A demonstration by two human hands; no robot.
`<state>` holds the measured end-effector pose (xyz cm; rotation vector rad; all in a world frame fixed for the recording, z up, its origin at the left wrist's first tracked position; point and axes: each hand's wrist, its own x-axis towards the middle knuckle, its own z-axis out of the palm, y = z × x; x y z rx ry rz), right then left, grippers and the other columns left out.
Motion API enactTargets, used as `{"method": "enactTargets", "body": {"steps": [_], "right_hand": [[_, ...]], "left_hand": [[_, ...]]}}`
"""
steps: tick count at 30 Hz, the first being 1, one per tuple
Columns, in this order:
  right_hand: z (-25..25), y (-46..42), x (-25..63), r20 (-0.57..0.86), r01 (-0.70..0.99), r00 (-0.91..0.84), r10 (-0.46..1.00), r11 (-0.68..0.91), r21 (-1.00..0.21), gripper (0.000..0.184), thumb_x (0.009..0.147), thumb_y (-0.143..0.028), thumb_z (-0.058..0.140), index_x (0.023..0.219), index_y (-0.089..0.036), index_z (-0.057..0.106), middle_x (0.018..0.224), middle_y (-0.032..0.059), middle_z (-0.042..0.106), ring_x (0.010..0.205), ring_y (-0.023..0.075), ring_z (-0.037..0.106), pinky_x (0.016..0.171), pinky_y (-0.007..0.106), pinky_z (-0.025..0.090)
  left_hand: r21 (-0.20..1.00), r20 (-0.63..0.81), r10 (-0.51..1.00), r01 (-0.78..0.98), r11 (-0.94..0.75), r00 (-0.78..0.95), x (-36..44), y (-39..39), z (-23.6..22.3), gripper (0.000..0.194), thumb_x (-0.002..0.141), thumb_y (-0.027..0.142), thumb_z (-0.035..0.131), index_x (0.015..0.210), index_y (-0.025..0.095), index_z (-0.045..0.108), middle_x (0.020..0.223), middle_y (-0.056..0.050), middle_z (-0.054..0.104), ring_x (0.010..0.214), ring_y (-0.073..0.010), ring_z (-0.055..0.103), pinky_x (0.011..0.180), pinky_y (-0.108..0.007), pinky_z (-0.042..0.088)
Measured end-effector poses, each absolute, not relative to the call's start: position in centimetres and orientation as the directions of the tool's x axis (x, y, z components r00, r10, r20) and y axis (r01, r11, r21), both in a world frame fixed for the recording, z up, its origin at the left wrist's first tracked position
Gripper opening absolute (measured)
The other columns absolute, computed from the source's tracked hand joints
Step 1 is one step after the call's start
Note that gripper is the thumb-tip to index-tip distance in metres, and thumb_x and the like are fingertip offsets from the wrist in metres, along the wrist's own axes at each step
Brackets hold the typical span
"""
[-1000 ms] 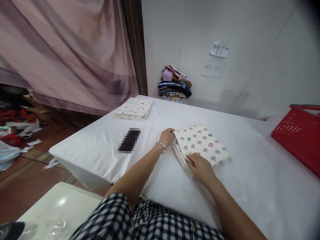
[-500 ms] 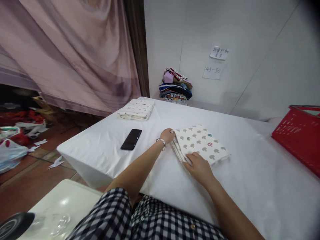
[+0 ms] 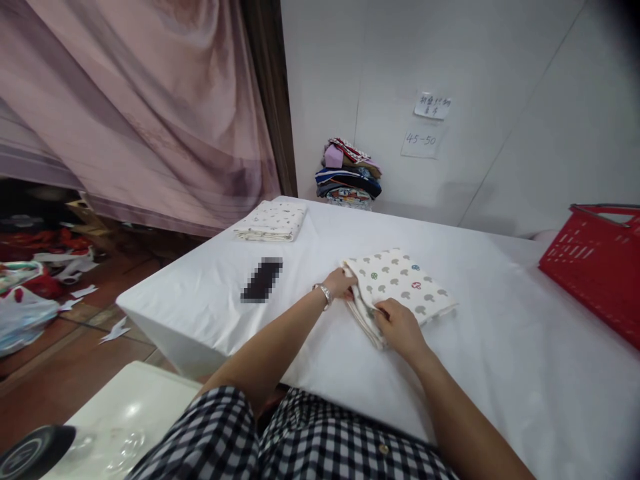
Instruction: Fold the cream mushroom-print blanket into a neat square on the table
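A folded white cloth (image 3: 400,280) printed with grey mushrooms and a few coloured ones lies on the white-covered table (image 3: 490,333) in front of me. My left hand (image 3: 342,283), with a bracelet at the wrist, grips the cloth's near left edge, its fingertips partly hidden in the layers. Closer to me, my right hand (image 3: 397,323) pinches the top layer along the same edge, lifting it slightly so that a gap opens between the layers. Another folded white cloth (image 3: 273,221) with a small print rests at the table's far left corner.
A pixelated dark phone-like shape (image 3: 262,280) lies left of my hands. At the right stands a red basket (image 3: 595,267). A stack of folded fabrics (image 3: 349,173) rises behind the table against the wall. A pale stool-like surface (image 3: 120,407) is at lower left.
My left fingers have moved further into the cloth's edge. My right hand has raised the top layer, so the edge gapes more than before. The view has shifted slightly.
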<state>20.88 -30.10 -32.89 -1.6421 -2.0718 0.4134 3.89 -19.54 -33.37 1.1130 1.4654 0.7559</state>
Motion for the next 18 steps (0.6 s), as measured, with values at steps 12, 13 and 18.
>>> {"method": "enactTargets", "body": {"steps": [12, 13, 18], "right_hand": [[-32.0, -31.0, 20.5, 0.231, 0.827, -0.165, 0.959, 0.263, -0.497, 0.018, 0.084, -0.029, 0.043, 0.09, -0.021, 0.059, 0.084, 0.001, 0.059, 0.079, 0.0149, 0.054, 0.067, 0.025, 0.037], [-31.8, -31.2, 20.4, 0.217, 0.846, -0.157, 0.963, 0.245, -0.474, 0.018, 0.083, -0.033, 0.046, 0.092, -0.022, 0.058, 0.086, 0.001, 0.059, 0.079, 0.0151, 0.054, 0.066, 0.025, 0.037], [-31.7, -31.9, 19.8, 0.139, 0.934, -0.159, 0.977, 0.195, -0.3, 0.031, 0.077, -0.039, 0.057, 0.102, -0.02, 0.053, 0.094, 0.0057, 0.056, 0.086, 0.0202, 0.052, 0.066, 0.028, 0.034]], "left_hand": [[0.911, -0.394, 0.896, -0.044, 0.41, 0.203, 6.0, -24.9, -32.7, 0.043, 0.064, 0.02, 0.07, 0.103, 0.016, 0.053, 0.067, -0.004, 0.066, 0.058, -0.0185, 0.064, 0.06, -0.035, 0.055], [0.903, -0.39, 0.893, -0.095, 0.419, 0.225, 6.0, -25.2, -32.8, 0.042, 0.064, 0.022, 0.07, 0.102, 0.016, 0.053, 0.069, -0.005, 0.067, 0.059, -0.0184, 0.064, 0.061, -0.035, 0.055], [0.888, -0.396, 0.885, -0.143, 0.437, 0.243, 5.8, -25.6, -33.4, 0.037, 0.068, 0.022, 0.068, 0.101, 0.015, 0.052, 0.067, -0.005, 0.066, 0.058, -0.0176, 0.064, 0.064, -0.035, 0.055]]}}
